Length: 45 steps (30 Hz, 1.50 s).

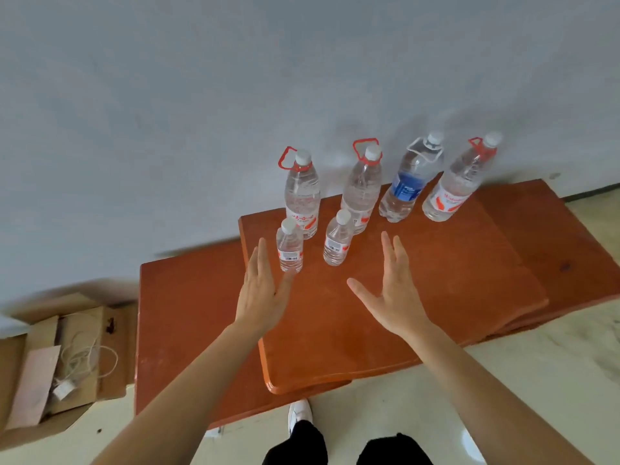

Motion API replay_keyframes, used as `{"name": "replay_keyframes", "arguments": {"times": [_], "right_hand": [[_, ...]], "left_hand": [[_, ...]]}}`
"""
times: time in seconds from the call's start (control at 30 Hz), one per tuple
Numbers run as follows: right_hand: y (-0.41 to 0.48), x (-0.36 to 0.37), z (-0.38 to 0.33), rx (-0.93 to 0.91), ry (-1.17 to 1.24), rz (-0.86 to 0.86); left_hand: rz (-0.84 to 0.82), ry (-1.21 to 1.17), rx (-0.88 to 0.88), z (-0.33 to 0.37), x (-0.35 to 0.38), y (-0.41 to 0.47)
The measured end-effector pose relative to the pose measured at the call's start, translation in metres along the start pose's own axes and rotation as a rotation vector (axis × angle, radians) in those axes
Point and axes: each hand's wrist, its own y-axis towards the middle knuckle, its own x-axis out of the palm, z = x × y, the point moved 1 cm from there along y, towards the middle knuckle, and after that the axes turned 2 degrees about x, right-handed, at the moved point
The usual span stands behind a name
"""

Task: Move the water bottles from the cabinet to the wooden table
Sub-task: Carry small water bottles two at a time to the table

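Several clear water bottles stand upright on the reddish wooden table (pixel 419 297). At the back against the wall are large ones: a red-handled bottle (pixel 302 196), a second red-handled bottle (pixel 362 191), a blue-labelled bottle (pixel 407 186) and a tilted-looking red-labelled bottle (pixel 453 186). In front stand two small bottles, one on the left (pixel 290 246) and one on the right (pixel 337 243). My left hand (pixel 263 293) is open, its fingers just left of the left small bottle. My right hand (pixel 392 290) is open, right of the right small bottle, touching nothing.
A lower reddish wooden surface (pixel 181 330) lies left of and under the table, and another (pixel 577 250) extends right. An open cardboard box (pixel 50 370) with a cord sits on the floor at the left. The grey wall (pixel 235 95) is close behind the bottles.
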Motion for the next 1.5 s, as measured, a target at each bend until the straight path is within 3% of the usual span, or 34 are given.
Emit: {"name": "replay_keyframes", "arguments": {"times": [0.17, 0.33, 0.47, 0.67, 0.93, 1.07, 1.17, 1.33, 1.5], "right_hand": [[0.055, 0.075, 0.042, 0.072, 0.233, -0.004], [0.099, 0.14, 0.073, -0.002, 0.336, 0.003], [0.122, 0.166, 0.08, -0.089, 0.429, 0.118], [0.144, 0.188, 0.087, -0.128, 0.518, 0.136], [0.111, 0.15, 0.093, -0.02, 0.445, 0.049], [0.056, 0.121, 0.09, 0.083, 0.366, 0.132], [0.017, 0.094, 0.088, 0.131, 0.281, 0.207], [-0.042, 0.018, 0.07, 0.216, 0.127, 0.393], [-0.099, -0.061, 0.062, 0.283, -0.013, 0.544]], "left_hand": [[0.054, -0.133, -0.079, -0.038, 0.062, 0.049], [0.168, -0.167, -0.079, -0.064, 0.121, 0.072], [0.213, -0.183, -0.108, -0.062, 0.148, 0.087], [0.444, -0.235, -0.152, -0.054, 0.163, 0.11], [0.262, -0.17, -0.149, -0.042, 0.136, 0.067], [0.075, -0.069, -0.206, -0.038, 0.108, 0.017], [0.015, 0.081, -0.095, -0.029, 0.088, -0.002], [-0.029, 0.22, 0.26, 0.03, 0.051, -0.01], [0.027, 0.298, 0.551, 0.109, 0.027, -0.019]]}}
